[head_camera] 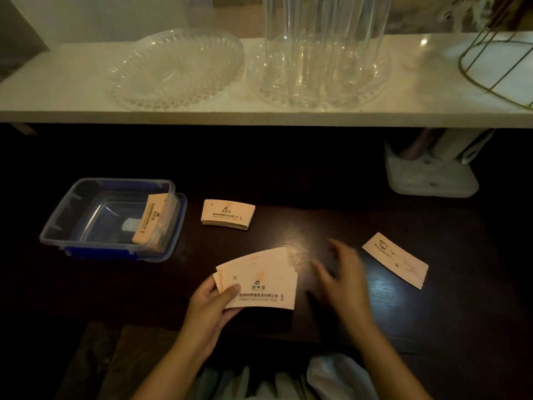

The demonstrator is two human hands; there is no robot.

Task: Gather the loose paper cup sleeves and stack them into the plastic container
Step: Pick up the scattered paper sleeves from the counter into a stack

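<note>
My left hand (212,304) holds a fanned bunch of flat tan paper cup sleeves (265,281) just above the dark table. My right hand (343,272) hovers to their right, blurred, fingers spread and holding nothing. A small neat stack of sleeves (227,213) lies on the table beyond. A single sleeve (395,259) lies flat to the right of my right hand. The clear plastic container with blue clips (72,235) stands at the left, with several sleeves (151,219) leaning on edge against its right wall.
A white shelf (57,90) runs across the back with two cut-glass plates (173,67), a tall clear ribbed vase (326,39) and a gold wire frame (496,67). A white holder (429,174) stands under the shelf at the right. Pale plastic bags (331,376) lie at the near edge.
</note>
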